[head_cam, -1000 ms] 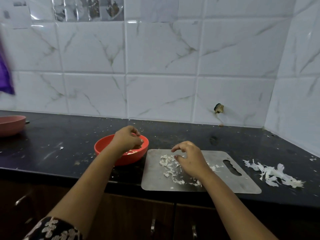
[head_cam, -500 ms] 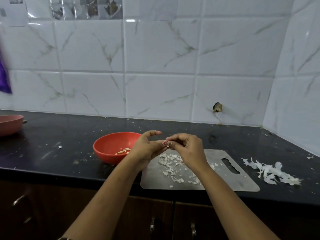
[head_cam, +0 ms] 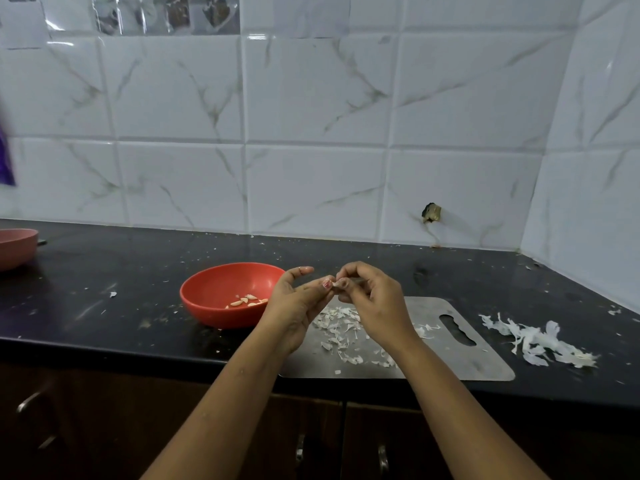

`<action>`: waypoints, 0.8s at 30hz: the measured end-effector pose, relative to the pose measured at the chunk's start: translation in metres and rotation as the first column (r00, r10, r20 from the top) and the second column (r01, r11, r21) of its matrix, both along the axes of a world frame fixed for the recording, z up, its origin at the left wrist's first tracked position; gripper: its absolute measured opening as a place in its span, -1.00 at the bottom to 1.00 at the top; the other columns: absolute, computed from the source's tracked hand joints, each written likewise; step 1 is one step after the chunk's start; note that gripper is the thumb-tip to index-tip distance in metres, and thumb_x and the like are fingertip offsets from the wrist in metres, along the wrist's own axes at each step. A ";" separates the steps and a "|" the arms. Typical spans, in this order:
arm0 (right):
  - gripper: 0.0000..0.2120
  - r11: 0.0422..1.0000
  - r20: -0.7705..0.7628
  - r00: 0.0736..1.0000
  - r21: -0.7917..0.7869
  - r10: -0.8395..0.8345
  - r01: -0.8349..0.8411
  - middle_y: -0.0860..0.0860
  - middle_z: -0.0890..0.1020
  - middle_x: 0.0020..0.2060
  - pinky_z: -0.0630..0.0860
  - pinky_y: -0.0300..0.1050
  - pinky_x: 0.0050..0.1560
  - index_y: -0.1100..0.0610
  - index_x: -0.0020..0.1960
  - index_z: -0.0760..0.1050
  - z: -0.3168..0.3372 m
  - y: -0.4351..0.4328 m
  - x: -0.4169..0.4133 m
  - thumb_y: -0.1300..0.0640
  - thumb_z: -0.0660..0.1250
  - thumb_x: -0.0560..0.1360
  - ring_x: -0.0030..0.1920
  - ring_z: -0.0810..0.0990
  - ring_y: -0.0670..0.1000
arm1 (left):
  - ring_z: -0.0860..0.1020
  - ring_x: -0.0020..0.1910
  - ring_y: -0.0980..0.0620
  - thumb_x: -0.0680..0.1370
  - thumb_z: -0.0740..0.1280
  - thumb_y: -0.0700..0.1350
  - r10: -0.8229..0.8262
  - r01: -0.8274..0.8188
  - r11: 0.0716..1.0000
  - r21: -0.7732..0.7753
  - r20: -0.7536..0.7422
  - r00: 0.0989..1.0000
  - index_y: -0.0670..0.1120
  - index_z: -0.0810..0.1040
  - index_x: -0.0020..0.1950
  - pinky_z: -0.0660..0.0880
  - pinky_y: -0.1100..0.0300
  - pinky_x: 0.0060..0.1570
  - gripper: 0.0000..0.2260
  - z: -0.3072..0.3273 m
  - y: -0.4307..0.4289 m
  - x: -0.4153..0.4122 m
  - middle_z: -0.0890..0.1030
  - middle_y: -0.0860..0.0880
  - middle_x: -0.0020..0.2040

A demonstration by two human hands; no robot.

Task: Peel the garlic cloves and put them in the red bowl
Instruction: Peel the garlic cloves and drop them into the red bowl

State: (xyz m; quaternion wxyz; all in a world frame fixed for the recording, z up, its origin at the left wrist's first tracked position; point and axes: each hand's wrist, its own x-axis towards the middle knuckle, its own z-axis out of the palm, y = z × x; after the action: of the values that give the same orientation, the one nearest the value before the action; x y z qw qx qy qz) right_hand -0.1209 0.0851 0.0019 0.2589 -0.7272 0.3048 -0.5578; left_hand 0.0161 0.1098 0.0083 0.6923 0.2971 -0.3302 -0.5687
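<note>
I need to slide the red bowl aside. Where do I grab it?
Best pinch the bowl by its left rim, from the left and above: the rim is thin and upturned, cloves lie low inside, and the left hand crowds its right side.

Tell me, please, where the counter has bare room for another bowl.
Free, bar specks: the counter between the pink bowl and the red bowl, and behind the cutting board by the wall. Crowded: scraps on the board, a peel pile right of it.
</note>
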 end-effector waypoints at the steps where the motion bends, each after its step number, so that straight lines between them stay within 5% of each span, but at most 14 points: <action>1: -0.88 1.000 0.011 1.000 0.020 0.009 -0.010 0.05 0.64 -0.12 0.62 -0.22 -0.14 0.15 -0.10 0.55 0.000 0.001 -0.001 0.31 0.30 0.57 -0.12 0.68 -0.10 | 0.68 -0.27 0.01 0.49 0.31 -0.46 0.012 -0.012 1.000 0.005 -0.002 1.000 -0.16 0.40 0.11 0.62 0.26 -0.25 -0.70 -0.001 0.000 0.001 0.67 -0.18 -0.16; 8: -0.80 0.990 -0.030 0.997 0.120 -0.070 0.073 -0.01 0.65 -0.18 0.61 -0.24 -0.17 0.10 -0.06 0.60 -0.002 -0.005 -0.014 0.29 0.24 0.60 -0.17 0.64 -0.10 | 0.65 -0.25 -0.03 0.49 0.31 -0.46 0.065 -0.067 0.997 0.032 0.061 0.996 -0.16 0.41 0.06 0.62 0.26 -0.25 -0.72 -0.002 -0.003 0.005 0.66 -0.18 -0.17; 13: -0.94 0.977 -0.126 0.977 0.104 -0.174 0.187 -0.04 0.64 -0.41 0.51 -0.36 -0.32 0.12 -0.20 0.66 -0.002 -0.003 -0.017 0.22 0.49 0.44 -0.41 0.58 -0.20 | 0.65 -0.23 -0.01 0.49 0.34 -0.43 0.151 -0.152 0.988 -0.017 0.264 0.953 -0.14 0.41 0.05 0.61 0.27 -0.24 -0.73 0.005 -0.003 0.009 0.64 -0.21 -0.12; 16: -0.85 0.963 -0.176 0.956 0.090 -0.234 0.252 -0.05 0.63 -0.42 0.51 -0.37 -0.34 0.11 -0.28 0.59 -0.001 -0.005 -0.018 0.19 0.55 0.37 -0.42 0.57 -0.19 | 0.65 -0.25 -0.01 0.47 0.38 -0.42 0.181 -0.167 0.984 -0.068 0.368 0.912 -0.13 0.40 0.06 0.62 0.22 -0.19 -0.71 0.009 -0.002 0.010 0.63 -0.19 -0.17; 21: -0.73 0.969 -0.318 0.934 0.124 -0.163 0.212 -0.09 0.65 -0.25 0.46 -0.48 -0.23 0.05 -0.20 0.60 -0.001 -0.010 -0.022 0.40 0.34 0.49 -0.25 0.59 -0.26 | 0.66 -0.17 -0.10 0.44 0.47 -0.31 0.309 -0.287 0.949 -0.135 0.594 0.743 -0.07 0.44 0.05 0.61 0.01 -0.04 -0.69 0.017 -0.006 0.023 0.67 -0.09 -0.28; 24: -0.68 0.965 -0.349 0.927 0.164 -0.137 0.204 0.00 0.67 -0.16 0.56 -0.36 -0.14 0.08 -0.11 0.61 -0.002 -0.013 -0.026 0.41 0.18 0.56 -0.16 0.63 -0.10 | 0.65 -0.21 -0.04 0.44 0.49 -0.23 0.395 -0.381 0.904 -0.193 0.717 0.574 -0.01 0.43 0.00 0.60 0.05 -0.03 -0.71 0.026 -0.009 0.038 0.67 -0.08 -0.26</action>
State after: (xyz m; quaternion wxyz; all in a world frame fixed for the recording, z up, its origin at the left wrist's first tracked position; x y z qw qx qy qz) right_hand -0.1466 0.0717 0.0002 0.2243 -0.7527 0.4604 -0.4137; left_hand 0.0545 0.1011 0.0343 0.6068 0.5608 -0.5144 -0.2296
